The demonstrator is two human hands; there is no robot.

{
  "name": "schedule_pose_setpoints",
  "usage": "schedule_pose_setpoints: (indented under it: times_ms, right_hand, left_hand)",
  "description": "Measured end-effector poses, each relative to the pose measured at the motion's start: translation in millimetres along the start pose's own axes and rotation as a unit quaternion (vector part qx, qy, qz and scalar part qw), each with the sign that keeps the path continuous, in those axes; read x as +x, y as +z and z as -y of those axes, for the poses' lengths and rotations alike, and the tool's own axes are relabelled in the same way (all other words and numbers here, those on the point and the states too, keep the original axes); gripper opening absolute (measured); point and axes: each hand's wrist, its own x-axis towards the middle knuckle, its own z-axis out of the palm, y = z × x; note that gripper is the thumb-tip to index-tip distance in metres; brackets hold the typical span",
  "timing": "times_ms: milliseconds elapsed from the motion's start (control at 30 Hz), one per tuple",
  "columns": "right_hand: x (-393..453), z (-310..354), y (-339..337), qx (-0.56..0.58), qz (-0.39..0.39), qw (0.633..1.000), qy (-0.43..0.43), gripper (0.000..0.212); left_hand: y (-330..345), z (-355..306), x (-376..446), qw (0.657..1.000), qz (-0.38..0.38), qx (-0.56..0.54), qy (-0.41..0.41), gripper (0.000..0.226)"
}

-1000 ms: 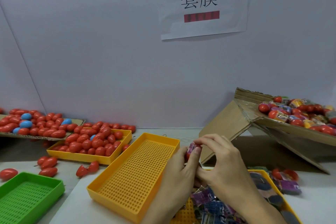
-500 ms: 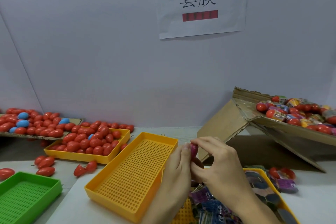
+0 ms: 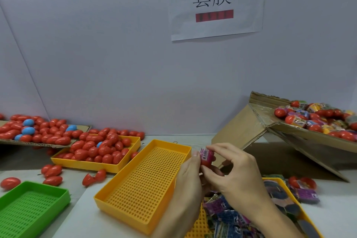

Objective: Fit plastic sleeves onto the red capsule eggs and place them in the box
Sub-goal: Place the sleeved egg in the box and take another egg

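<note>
Head view: yellow tray (image 3: 146, 183) beside hands.

Four trays are in view: two perforated yellow ones with nothing in them or holding sleeves, namely the yellow mesh tray (image 3: 143, 185) at six o'clock and the sleeve tray (image 3: 278, 181) at five, one yellow egg tray (image 3: 88, 164) at eight, and one green tray (image 3: 29, 208) at seven. Five blue eggs (image 3: 28, 130) show among red capsule eggs (image 3: 92, 150) too many to count. There are two hands, one tilted cardboard box (image 3: 301, 135) at three o'clock, and one paper sign (image 3: 216, 4) at twelve.

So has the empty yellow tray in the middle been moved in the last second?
No. The empty yellow tray sits in the same place beside the full egg tray; only the camera shifted slightly.
</note>
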Motion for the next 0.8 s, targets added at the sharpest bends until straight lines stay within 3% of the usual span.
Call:
schedule_pose_setpoints:
  times_ms: [400, 600, 800]
  right_hand:
    - [-1.4, -2.4, 1.6, 0.032, 0.009, 0.999, 0.014, 0.043]
    - [-0.9, -3.0, 0.2, 0.017, 0.007, 1.0, 0.018, 0.044]
    - [0.1, 0.3, -0.7, 0.05, 0.009, 0.999, 0.018, 0.043]
  left_hand:
    - [3.9, -2.1, -4.4, 0.999, 0.013, -0.033, 0.005, 0.041]
    - [4.6, 0.4, -3.2, 0.999, 0.02, -0.016, 0.044, 0.044]
    - [3.0, -1.3, -2.9, 0.997, 0.031, 0.04, 0.05, 0.033]
